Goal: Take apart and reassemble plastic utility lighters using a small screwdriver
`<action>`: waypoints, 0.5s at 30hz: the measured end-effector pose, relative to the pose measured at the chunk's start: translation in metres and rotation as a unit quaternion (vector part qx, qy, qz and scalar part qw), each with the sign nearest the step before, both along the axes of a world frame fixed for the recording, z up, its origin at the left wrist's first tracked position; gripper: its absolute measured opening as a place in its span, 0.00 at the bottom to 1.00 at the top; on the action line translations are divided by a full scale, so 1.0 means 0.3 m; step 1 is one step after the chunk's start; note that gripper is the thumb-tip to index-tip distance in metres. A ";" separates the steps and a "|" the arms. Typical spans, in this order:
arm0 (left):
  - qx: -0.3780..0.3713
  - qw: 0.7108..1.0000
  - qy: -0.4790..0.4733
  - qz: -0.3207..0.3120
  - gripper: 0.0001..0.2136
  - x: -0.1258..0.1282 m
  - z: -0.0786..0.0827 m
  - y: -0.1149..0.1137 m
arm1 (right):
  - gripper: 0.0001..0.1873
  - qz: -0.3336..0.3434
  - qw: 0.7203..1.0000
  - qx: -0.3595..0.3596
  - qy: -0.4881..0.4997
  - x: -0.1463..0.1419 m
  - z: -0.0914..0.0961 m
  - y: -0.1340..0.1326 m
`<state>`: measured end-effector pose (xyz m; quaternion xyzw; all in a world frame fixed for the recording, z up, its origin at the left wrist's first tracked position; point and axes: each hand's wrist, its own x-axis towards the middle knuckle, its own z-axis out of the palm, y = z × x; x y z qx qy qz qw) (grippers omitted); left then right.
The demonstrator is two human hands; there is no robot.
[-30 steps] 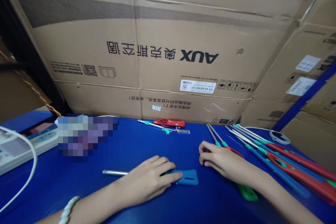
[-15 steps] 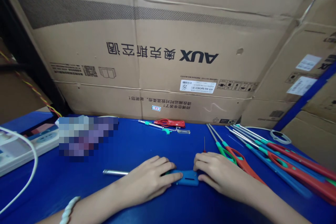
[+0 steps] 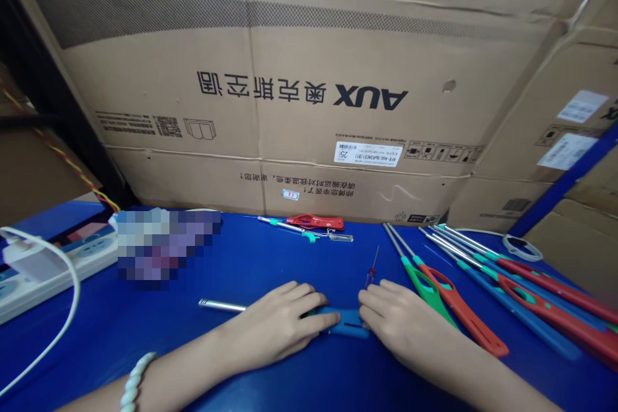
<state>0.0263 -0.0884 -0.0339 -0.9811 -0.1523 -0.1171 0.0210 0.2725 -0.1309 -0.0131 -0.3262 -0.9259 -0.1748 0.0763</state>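
A blue long-nosed lighter [image 3: 344, 323] lies on the blue table, its metal tube [image 3: 222, 305] pointing left. My left hand [image 3: 284, 328] is closed round its middle, with the index finger along the handle. The curled fingers of my right hand [image 3: 393, 318] pinch the handle's right end and cover its tip. A small screwdriver with a purple handle [image 3: 370, 277] lies just beyond my right fingers, its thin shaft pointing away. Whatever is under both palms is hidden.
Several lighters in green, orange, red and blue [image 3: 483, 328] lie at the right. Further back are an opened red lighter casing [image 3: 316, 223] and a clear fuel tank [image 3: 342, 237]. A power strip [image 3: 58, 277] with a white cable stands left. A cardboard wall [image 3: 290, 32] closes the back.
My right hand has closed over the lighter's right end, which showed more fully before. More of the screwdriver's handle shows now. The whole view has shifted slightly.
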 end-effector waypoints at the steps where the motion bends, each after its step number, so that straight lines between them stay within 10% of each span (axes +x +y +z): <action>1: 0.000 1.000 0.001 0.000 0.16 0.000 0.001 0.000 | 0.12 0.002 1.000 0.006 0.003 -0.003 0.000 0.000; 15: 0.013 1.000 -0.007 0.003 0.16 -0.001 -0.005 -0.002 | 0.10 -0.005 0.997 0.080 -0.010 -0.019 -0.027 -0.007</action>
